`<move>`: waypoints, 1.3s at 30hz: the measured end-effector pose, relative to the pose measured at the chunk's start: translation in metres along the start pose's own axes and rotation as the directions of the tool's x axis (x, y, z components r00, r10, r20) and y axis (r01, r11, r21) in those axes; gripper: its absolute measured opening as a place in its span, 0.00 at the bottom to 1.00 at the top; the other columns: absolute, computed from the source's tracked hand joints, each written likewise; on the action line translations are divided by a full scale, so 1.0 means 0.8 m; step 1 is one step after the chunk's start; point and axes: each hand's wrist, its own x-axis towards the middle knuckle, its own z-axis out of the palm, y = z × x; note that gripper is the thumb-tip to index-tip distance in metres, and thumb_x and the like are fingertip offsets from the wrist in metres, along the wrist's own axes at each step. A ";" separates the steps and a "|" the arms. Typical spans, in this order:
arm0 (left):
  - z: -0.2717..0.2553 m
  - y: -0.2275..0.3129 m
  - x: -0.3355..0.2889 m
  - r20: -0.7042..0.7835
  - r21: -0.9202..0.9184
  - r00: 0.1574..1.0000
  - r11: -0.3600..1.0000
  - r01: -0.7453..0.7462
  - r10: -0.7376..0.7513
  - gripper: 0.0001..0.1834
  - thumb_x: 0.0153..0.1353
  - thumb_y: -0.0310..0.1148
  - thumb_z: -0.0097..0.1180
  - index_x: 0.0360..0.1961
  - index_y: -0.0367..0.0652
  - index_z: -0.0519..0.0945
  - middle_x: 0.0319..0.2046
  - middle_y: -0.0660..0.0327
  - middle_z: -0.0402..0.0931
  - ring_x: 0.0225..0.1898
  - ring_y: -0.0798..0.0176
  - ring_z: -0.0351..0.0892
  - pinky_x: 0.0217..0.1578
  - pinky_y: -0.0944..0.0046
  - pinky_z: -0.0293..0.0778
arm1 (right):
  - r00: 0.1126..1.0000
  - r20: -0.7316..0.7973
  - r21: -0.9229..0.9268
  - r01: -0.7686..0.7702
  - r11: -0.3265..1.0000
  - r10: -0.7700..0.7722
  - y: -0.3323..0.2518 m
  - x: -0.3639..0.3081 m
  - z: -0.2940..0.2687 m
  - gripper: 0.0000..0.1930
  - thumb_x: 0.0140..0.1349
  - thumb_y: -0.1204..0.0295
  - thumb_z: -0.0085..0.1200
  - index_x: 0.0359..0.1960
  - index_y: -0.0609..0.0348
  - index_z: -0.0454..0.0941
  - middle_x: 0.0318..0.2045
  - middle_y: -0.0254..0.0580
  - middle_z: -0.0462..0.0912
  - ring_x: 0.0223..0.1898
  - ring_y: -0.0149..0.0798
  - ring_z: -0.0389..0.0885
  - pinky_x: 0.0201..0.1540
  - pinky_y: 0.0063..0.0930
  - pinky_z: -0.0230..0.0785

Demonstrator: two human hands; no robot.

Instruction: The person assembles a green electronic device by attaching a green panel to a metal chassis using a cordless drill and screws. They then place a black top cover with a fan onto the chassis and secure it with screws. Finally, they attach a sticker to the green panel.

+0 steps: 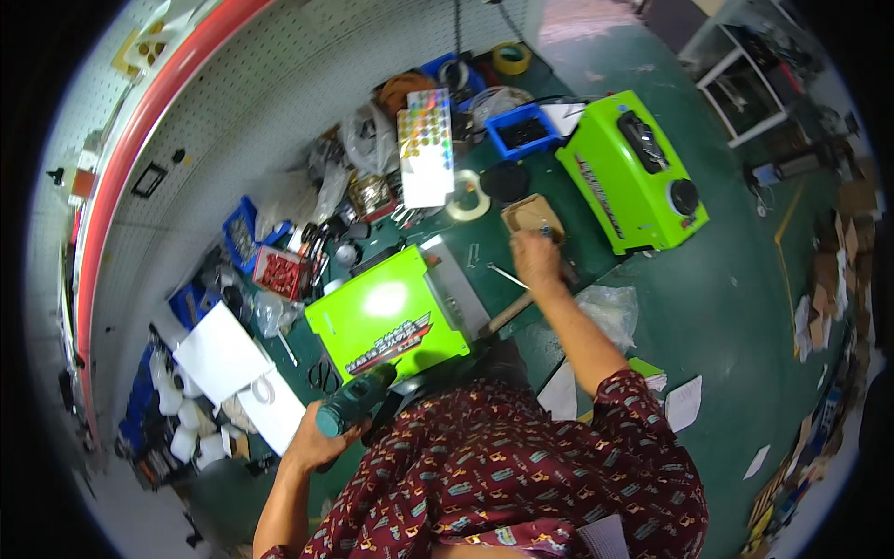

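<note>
My left hand (315, 436) is wrapped round a teal cordless drill (352, 402), whose front end points at the near edge of a bright green metal casing (386, 312). The casing lies on the bench in front of my body, dark lettering on its near side. My right hand (536, 261) reaches forward to the near edge of a small brown cardboard tray (531, 214). Its fingers are drawn together at the tray; whatever they grip is too small to make out. A thin metal wrench (507, 276) and a wooden handle (510, 313) lie just left of that hand.
A second green casing (633, 172) with a black handle and knob stands at the far right. Behind are a blue bin (521, 130), a tape roll (467, 196) and a sticker sheet (426, 149). Scissors (323, 373) and white papers (223, 352) lie left.
</note>
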 end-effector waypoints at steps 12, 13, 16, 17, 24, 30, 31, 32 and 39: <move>0.059 0.003 0.054 -0.167 -0.025 0.975 0.988 -0.155 0.149 0.19 0.61 0.34 0.72 0.48 0.36 0.81 0.34 0.52 0.85 0.33 0.54 0.83 0.40 0.58 0.79 | 0.881 0.435 -0.329 -0.035 0.944 0.185 0.073 0.077 0.028 0.08 0.64 0.69 0.60 0.39 0.60 0.86 0.42 0.60 0.88 0.49 0.62 0.87 0.54 0.51 0.79; 0.062 0.006 0.059 -0.200 -0.052 0.965 0.982 -0.182 0.168 0.15 0.61 0.32 0.72 0.44 0.36 0.81 0.31 0.54 0.84 0.31 0.59 0.81 0.37 0.59 0.78 | 0.869 0.467 -0.294 -0.021 0.955 0.163 0.074 0.078 0.021 0.09 0.65 0.68 0.59 0.40 0.59 0.85 0.42 0.61 0.87 0.49 0.64 0.86 0.54 0.52 0.79; 0.062 0.003 0.070 -0.222 -0.089 0.960 0.976 -0.196 0.173 0.14 0.61 0.32 0.72 0.43 0.36 0.81 0.31 0.55 0.84 0.30 0.60 0.81 0.36 0.59 0.78 | 0.870 0.456 -0.286 -0.057 0.956 0.189 0.076 0.083 0.018 0.08 0.65 0.69 0.59 0.41 0.58 0.86 0.43 0.61 0.87 0.49 0.63 0.86 0.53 0.53 0.78; 0.062 0.000 0.072 -0.217 -0.097 0.963 0.978 -0.184 0.160 0.17 0.61 0.33 0.72 0.46 0.36 0.81 0.33 0.53 0.85 0.33 0.57 0.84 0.39 0.58 0.79 | 0.863 0.467 -0.292 -0.057 0.955 0.194 0.071 0.085 0.015 0.08 0.66 0.70 0.59 0.41 0.59 0.86 0.44 0.61 0.87 0.50 0.62 0.86 0.54 0.52 0.79; 0.052 -0.001 0.086 -0.186 -0.111 0.980 0.990 -0.087 0.066 0.18 0.62 0.33 0.72 0.49 0.36 0.81 0.34 0.53 0.86 0.33 0.58 0.83 0.41 0.58 0.80 | 0.821 0.561 -0.358 0.123 0.926 0.107 0.081 0.086 0.026 0.07 0.67 0.72 0.57 0.41 0.58 0.86 0.43 0.61 0.88 0.49 0.63 0.86 0.53 0.52 0.78; 0.051 0.005 0.098 -0.255 -0.067 0.949 0.976 -0.207 0.184 0.12 0.62 0.33 0.72 0.40 0.38 0.82 0.26 0.61 0.80 0.26 0.65 0.77 0.30 0.61 0.74 | 0.861 0.504 -0.269 0.083 0.959 0.067 0.093 0.084 0.030 0.07 0.67 0.72 0.57 0.38 0.62 0.85 0.40 0.62 0.87 0.47 0.64 0.86 0.50 0.52 0.79; 0.050 0.004 0.099 -0.244 -0.072 0.952 0.976 -0.206 0.183 0.12 0.62 0.33 0.71 0.40 0.38 0.82 0.27 0.61 0.80 0.26 0.65 0.77 0.30 0.61 0.74 | 0.875 0.481 -0.228 0.065 0.971 0.055 0.091 0.084 0.026 0.07 0.66 0.72 0.58 0.38 0.63 0.85 0.40 0.61 0.87 0.46 0.63 0.86 0.49 0.52 0.79; 0.049 0.001 0.099 -0.233 -0.076 0.955 0.976 -0.205 0.182 0.12 0.63 0.33 0.71 0.41 0.38 0.82 0.27 0.61 0.80 0.26 0.65 0.77 0.30 0.61 0.74 | 0.890 0.451 -0.207 0.031 0.978 0.067 0.089 0.084 0.022 0.07 0.66 0.73 0.58 0.38 0.64 0.84 0.39 0.61 0.87 0.45 0.63 0.86 0.49 0.52 0.79; 0.038 0.009 0.104 -0.140 -0.115 0.984 0.986 -0.122 0.105 0.13 0.62 0.30 0.71 0.43 0.37 0.82 0.32 0.57 0.84 0.32 0.60 0.83 0.40 0.59 0.80 | 0.966 0.255 0.169 -0.087 0.982 0.041 0.115 0.078 0.024 0.06 0.64 0.77 0.60 0.40 0.65 0.84 0.35 0.52 0.88 0.36 0.50 0.89 0.42 0.42 0.82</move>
